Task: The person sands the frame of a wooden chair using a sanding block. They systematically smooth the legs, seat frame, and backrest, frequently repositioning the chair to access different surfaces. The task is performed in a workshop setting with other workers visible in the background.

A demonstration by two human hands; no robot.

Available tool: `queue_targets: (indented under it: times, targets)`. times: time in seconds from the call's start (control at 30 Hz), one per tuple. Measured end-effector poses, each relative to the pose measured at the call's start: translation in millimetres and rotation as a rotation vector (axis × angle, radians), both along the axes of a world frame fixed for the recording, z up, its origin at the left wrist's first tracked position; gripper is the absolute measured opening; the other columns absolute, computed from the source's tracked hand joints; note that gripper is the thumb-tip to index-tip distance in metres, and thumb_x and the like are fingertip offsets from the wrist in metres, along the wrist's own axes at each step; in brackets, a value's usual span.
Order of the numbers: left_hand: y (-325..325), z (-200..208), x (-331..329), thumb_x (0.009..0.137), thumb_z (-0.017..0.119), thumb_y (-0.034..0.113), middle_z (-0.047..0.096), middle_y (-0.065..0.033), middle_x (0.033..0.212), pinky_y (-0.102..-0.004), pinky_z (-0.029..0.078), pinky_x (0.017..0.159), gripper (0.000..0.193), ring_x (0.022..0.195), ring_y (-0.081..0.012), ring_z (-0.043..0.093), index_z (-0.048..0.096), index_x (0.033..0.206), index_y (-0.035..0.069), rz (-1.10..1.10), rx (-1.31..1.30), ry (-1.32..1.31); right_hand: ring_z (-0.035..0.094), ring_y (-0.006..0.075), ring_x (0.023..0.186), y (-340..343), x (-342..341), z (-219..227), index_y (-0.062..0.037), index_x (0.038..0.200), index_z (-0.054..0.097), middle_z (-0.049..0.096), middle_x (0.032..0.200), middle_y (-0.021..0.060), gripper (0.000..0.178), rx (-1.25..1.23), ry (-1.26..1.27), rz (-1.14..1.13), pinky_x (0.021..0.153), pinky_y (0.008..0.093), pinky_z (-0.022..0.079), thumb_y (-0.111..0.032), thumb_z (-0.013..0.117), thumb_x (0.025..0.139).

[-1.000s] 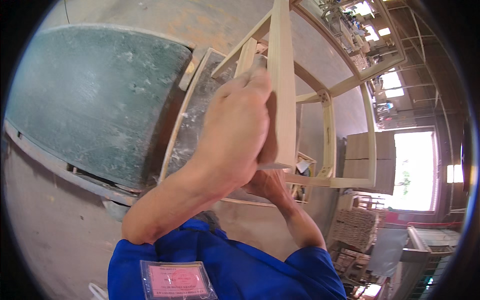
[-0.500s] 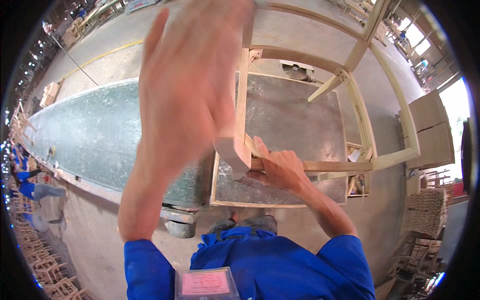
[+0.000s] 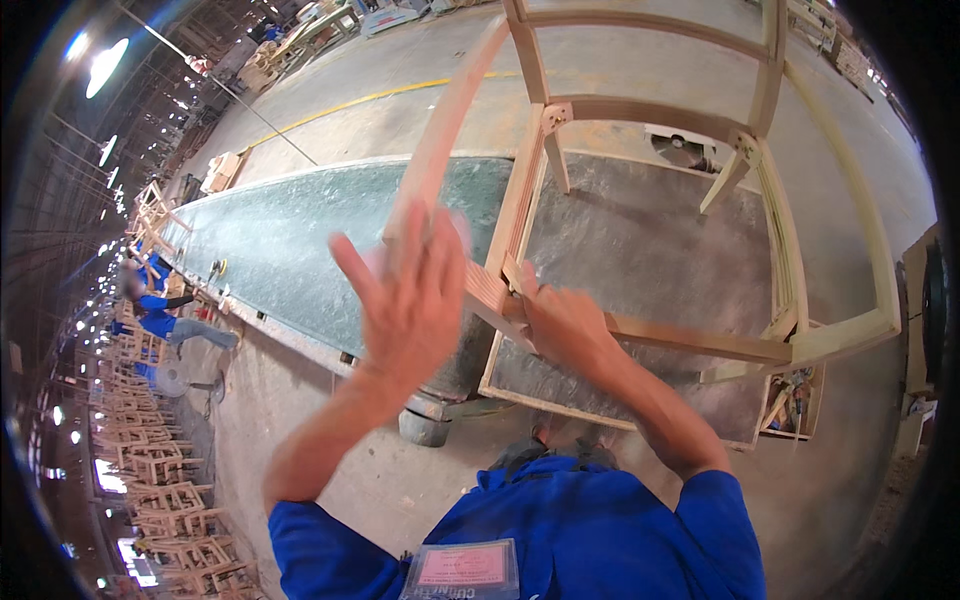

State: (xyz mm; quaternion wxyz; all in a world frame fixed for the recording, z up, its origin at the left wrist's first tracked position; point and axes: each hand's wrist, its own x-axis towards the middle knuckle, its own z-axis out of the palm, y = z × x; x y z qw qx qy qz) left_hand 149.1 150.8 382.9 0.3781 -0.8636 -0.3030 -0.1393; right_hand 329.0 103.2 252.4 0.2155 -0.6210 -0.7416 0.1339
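A bare wooden chair frame (image 3: 660,340) stands on a dark bench top (image 3: 640,230) with a light wood edge. At its near left corner my right hand (image 3: 565,320) is closed round the front rail and the joint, with the thumb pointing up. My left hand (image 3: 412,300) is up by the frame's left armrest (image 3: 445,140), fingers spread and somewhat blurred. Its fingertips overlap the armrest's near end; whether they touch it is unclear. The frame's tall back is at the far side, partly cut off by the picture's upper edge.
A long green-topped table (image 3: 330,240) adjoins the bench on the left. Behind the frame is a round saw blade (image 3: 680,150). A box of small items (image 3: 795,400) sits by the bench's right corner. A co-worker in blue (image 3: 165,310) stands far left near stacked chair frames (image 3: 165,460).
My left hand has dropped from high in front of the view to beside the armrest. The view has turned left, and my right hand keeps its hold on the corner.
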Motion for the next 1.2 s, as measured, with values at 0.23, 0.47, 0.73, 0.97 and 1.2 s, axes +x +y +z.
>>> queue_targets:
  times: [0.23,0.47,0.73,0.97,1.2]
  targets:
    - [0.5,-16.9,34.3,0.083,0.056,0.009,0.064,-0.0205,0.113,-0.0743,0.006,0.115,0.031,0.124,-0.0346,0.056,0.067,0.109,-0.002,0.239,-0.126,0.475,0.069,0.0381,0.071,-24.6,43.2,-3.0,0.0058,0.114,0.059,0.069,0.076,0.019,0.063,0.026,0.0,-0.06,0.063,0.0458,0.053,-0.033,0.083,0.071]
    - [-6.9,12.1,63.6,0.079,0.059,0.004,0.066,-0.0087,0.087,-0.0671,0.01,0.119,0.014,0.102,-0.0273,0.064,0.064,0.092,0.005,0.17,-0.396,0.613,0.071,0.0315,0.068,-38.3,53.2,0.5,-0.002,0.08,0.066,0.069,0.069,0.0144,0.034,0.048,-0.007,-0.08,0.062,0.0405,0.054,-0.028,0.084,0.068]
    - [22.8,78.9,67.5,0.081,0.063,0.006,0.065,-0.0138,0.083,-0.0427,0.055,0.059,0.002,0.08,-0.0301,0.07,0.062,0.083,0.007,0.125,-0.363,0.596,0.068,0.0321,0.067,-35.8,51.9,-11.4,0.002,0.098,0.066,0.067,0.067,0.0142,0.051,0.035,0.086,-0.087,0.061,0.0415,0.05,-0.038,0.084,0.072]
    - [114.5,81.5,93.6,0.082,0.067,0.015,0.065,-0.0145,0.089,-0.0496,0.052,0.069,0.018,0.081,-0.0348,0.069,0.059,0.095,0.006,0.22,-0.234,0.58,0.068,0.0289,0.064,-43.2,37.9,-14.7,0.0029,0.103,0.068,0.066,0.064,0.0126,0.054,0.129,0.085,-0.095,0.058,0.0398,0.05,-0.037,0.085,0.07]
    - [82.6,71.0,99.9,0.083,0.066,0.016,0.064,-0.0186,0.097,-0.0545,0.052,0.069,0.028,0.081,-0.0401,0.07,0.052,0.106,0.008,0.33,-0.293,0.575,0.07,0.0281,0.064,-36.3,52.5,-15.2,-0.0006,0.088,0.066,0.066,0.063,0.0126,0.042,0.066,0.069,-0.228,0.057,0.0398,0.051,-0.033,0.085,0.069]
